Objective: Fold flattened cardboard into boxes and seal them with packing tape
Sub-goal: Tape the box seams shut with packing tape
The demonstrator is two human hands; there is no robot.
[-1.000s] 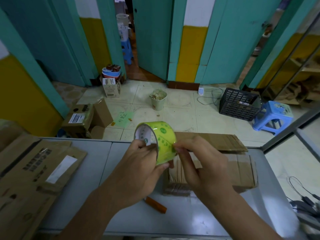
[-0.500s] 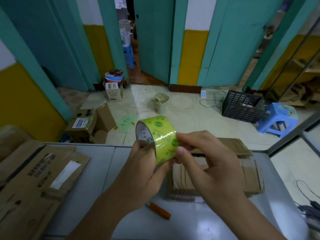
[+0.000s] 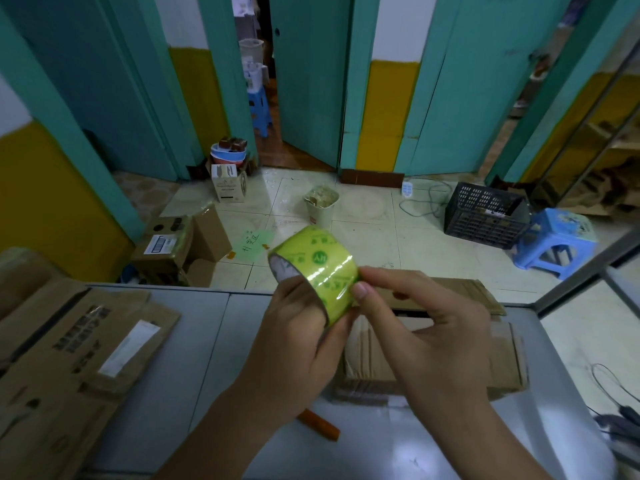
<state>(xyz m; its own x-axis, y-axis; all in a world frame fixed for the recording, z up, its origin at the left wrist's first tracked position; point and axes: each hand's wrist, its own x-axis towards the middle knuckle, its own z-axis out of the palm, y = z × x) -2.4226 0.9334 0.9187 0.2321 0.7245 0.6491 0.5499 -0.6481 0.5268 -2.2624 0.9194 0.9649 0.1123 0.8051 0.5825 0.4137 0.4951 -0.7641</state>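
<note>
Tape roll [image 3: 317, 271] held above table [image 3: 194, 341], flattened cardboard [image 3: 69, 358] left, cardboard stack [image 3: 502, 362] right behind hands.

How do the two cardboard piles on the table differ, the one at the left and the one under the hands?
The left cardboard pile is made of large sheets, spread loosely and askew, with dark print and a white label on top. The stack of small flattened boxes is compact and neatly layered, plain brown, and partly hidden behind the right hand. Both are flat, unfolded brown cardboard resting on the grey table.
</note>
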